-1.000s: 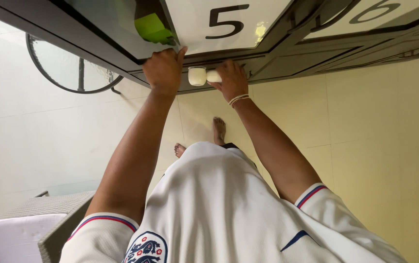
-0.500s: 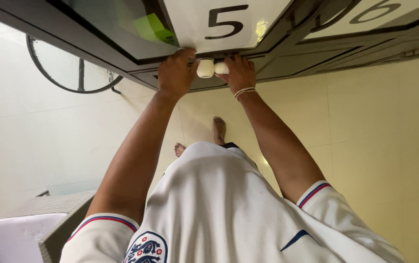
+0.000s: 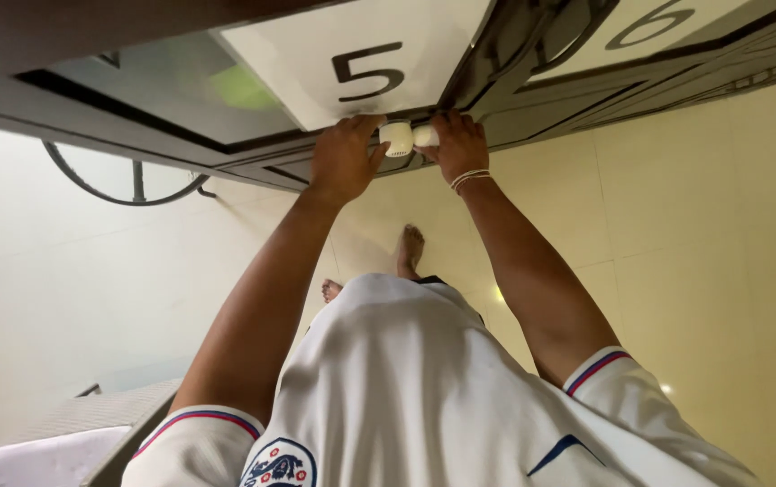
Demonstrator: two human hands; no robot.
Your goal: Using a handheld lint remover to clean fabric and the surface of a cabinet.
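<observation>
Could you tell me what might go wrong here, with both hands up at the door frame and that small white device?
The right hand holds the small white device only at one end, so it could slip and fall onto the tiled floor. The bare feet stand right below, so it might hit them. The left hand presses on the dark door frame; fingers could get pinched if the door moves.

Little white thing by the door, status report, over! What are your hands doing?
Right hand grips the small white device. Left hand flat on the dark door frame. Nothing in the way.
</observation>
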